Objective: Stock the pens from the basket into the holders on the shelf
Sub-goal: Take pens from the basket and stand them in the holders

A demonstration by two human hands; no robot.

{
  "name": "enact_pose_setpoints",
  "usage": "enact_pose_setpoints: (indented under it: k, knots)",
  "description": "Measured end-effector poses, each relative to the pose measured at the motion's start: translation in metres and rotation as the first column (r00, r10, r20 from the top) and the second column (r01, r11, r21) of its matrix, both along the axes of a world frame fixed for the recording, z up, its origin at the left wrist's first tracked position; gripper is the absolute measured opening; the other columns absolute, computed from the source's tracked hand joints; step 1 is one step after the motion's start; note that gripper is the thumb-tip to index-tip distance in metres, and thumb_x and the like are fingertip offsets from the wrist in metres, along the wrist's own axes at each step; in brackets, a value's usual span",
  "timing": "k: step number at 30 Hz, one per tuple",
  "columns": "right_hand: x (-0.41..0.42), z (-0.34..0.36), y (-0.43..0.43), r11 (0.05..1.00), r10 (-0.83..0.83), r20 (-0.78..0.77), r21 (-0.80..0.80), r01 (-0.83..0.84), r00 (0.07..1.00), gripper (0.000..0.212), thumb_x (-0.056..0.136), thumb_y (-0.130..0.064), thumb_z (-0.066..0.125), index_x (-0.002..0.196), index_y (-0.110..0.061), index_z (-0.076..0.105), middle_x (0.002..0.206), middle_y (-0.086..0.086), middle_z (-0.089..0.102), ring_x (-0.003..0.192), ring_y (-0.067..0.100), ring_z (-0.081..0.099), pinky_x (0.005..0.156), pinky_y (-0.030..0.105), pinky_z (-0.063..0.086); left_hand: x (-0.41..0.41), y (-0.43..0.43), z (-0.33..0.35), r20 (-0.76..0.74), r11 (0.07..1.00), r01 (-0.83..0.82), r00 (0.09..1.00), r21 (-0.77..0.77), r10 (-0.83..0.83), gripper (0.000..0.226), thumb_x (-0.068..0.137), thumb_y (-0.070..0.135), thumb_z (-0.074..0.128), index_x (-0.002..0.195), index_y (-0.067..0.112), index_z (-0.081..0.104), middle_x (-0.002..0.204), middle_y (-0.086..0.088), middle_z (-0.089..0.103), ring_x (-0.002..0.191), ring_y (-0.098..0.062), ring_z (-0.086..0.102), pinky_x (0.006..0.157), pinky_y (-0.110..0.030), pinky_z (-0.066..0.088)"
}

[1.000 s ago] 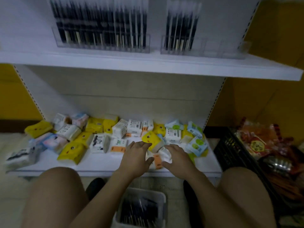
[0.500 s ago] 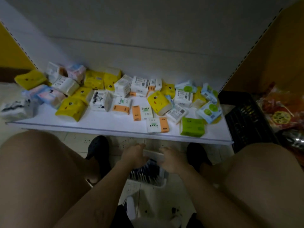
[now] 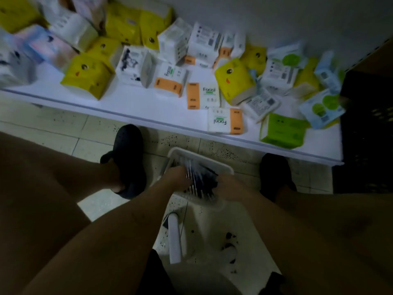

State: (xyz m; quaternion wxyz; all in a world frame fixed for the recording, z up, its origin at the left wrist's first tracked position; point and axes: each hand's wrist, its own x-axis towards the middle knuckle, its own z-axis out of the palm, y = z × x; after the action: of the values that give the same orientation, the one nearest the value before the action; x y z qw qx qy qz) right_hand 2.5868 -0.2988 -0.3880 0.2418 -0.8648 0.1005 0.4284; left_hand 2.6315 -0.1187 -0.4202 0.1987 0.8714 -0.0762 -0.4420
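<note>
Reaching down now: both hands have left the tissue packs on the low shelf, passed the basket's rim half a second back, and are inside the white plastic basket (image 3: pixel 200 153) on the tiled floor between the feet. Left hand (image 3: pixel 176 177) sits at the left side of the heap of dark slim pens (image 3: pixel 202 180), right hand (image 3: pixel 228 186) at its right side; both touch the pens. Fingers point down into the heap and are motion-blurred, so I can't tell whether either has closed round a bunch or is only gathering. Likely step: grabbing a fresh batch; nothing lifted yet. The head has tipped down too, so the pen holders on the upper shelf are out of view.

Around: white lower shelf (image 3: pixel 138 103) just beyond the basket, strewn with yellow, white-and-orange and blue soft tissue packs (image 3: pixel 234 81); a green pack (image 3: pixel 280 130) lies near its front edge. Black plastic crate (image 3: pixel 365 128) at right. Black slippers (image 3: pixel 127 158) flank the basket. In the way, at a guess: the shelf's front edge lies near the basket on the way up, and bare legs crowd both sides.
</note>
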Motion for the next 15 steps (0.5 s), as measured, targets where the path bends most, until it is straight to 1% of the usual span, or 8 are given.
enact_pose_setpoints:
  k: [2,3,5,7,9,11,13,15]
  knots:
    - [0.004,-0.01,0.003,0.997,0.019,-0.009,0.078,-0.018,1.0,0.029,0.097,-0.025,0.054,0.12,-0.007,0.059,0.118,0.009,0.061,0.106,0.025,0.059,0.086,0.027,0.047,-0.001,-0.007,-0.017,-0.024,1.0,0.011,1.0,-0.006,-0.011,0.029,0.097,0.026,0.051,0.119,0.009,0.061,0.115,-0.013,0.064,0.104,-0.027,0.059,0.088,-0.033,0.047]
    - [0.003,-0.014,0.005,0.996,0.013,-0.032,0.086,-0.01,0.999,0.027,0.097,-0.025,0.053,0.117,-0.008,0.059,0.114,0.007,0.061,0.104,0.024,0.059,0.083,0.025,0.049,0.0,-0.012,-0.026,-0.045,1.0,0.027,0.999,-0.002,-0.027,0.029,0.098,0.025,0.05,0.119,0.009,0.061,0.115,-0.013,0.063,0.105,-0.027,0.059,0.088,-0.032,0.047]
    - [-0.001,-0.024,0.007,0.991,-0.065,-0.03,0.117,0.068,0.997,0.018,0.097,-0.024,0.053,0.107,-0.01,0.059,0.101,0.005,0.061,0.096,0.024,0.06,0.069,0.022,0.046,0.002,-0.019,-0.043,-0.093,0.999,0.035,0.995,0.016,-0.033,0.03,0.098,0.023,0.048,0.12,0.008,0.061,0.118,-0.013,0.063,0.107,-0.027,0.059,0.089,-0.032,0.047]
    - [-0.007,-0.035,0.002,0.981,-0.139,-0.059,0.127,0.146,0.988,0.016,0.095,-0.023,0.053,0.105,-0.012,0.059,0.096,0.006,0.06,0.093,0.026,0.059,0.064,0.022,0.041,0.004,-0.029,-0.059,-0.142,0.999,0.048,0.989,-0.002,-0.047,0.031,0.099,0.023,0.047,0.123,0.007,0.06,0.122,-0.014,0.061,0.111,-0.028,0.057,0.092,-0.032,0.045]
    - [-0.011,-0.041,-0.002,0.959,-0.213,-0.098,0.171,0.227,0.972,0.021,0.095,-0.022,0.054,0.112,-0.011,0.058,0.105,0.009,0.059,0.101,0.029,0.057,0.075,0.029,0.046,0.001,-0.038,-0.072,-0.185,0.998,0.051,0.981,-0.038,-0.057,0.032,0.098,0.023,0.049,0.125,0.006,0.058,0.124,-0.015,0.06,0.111,-0.028,0.056,0.09,-0.032,0.045]
    - [-0.013,-0.045,-0.004,0.939,-0.269,-0.131,0.184,0.29,0.954,0.03,0.096,-0.022,0.055,0.123,-0.011,0.054,0.112,0.009,0.057,0.109,0.031,0.056,0.087,0.036,0.046,-0.004,-0.043,-0.082,-0.203,0.997,-0.01,0.979,-0.071,-0.005,0.035,0.096,0.024,0.053,0.127,0.007,0.057,0.121,-0.015,0.06,0.106,-0.027,0.057,0.087,-0.032,0.047]
    - [-0.014,-0.05,-0.005,0.937,-0.28,-0.128,0.181,0.3,0.951,0.037,0.096,-0.022,0.056,0.13,-0.011,0.05,0.121,0.011,0.057,0.115,0.031,0.055,0.091,0.033,0.044,-0.009,-0.044,-0.091,-0.196,0.988,-0.105,0.977,-0.111,0.082,0.036,0.095,0.024,0.055,0.128,0.007,0.055,0.118,-0.015,0.061,0.102,-0.027,0.059,0.084,-0.032,0.049]
    - [-0.014,-0.055,-0.004,0.954,-0.226,-0.111,0.177,0.243,0.968,0.042,0.097,-0.019,0.054,0.136,-0.007,0.045,0.136,0.017,0.05,0.128,0.034,0.046,0.106,0.036,0.037,-0.01,-0.046,-0.095,-0.255,0.968,-0.203,0.954,-0.15,0.16,0.038,0.095,0.02,0.056,0.13,0.006,0.052,0.121,-0.016,0.06,0.106,-0.029,0.059,0.089,-0.036,0.05]
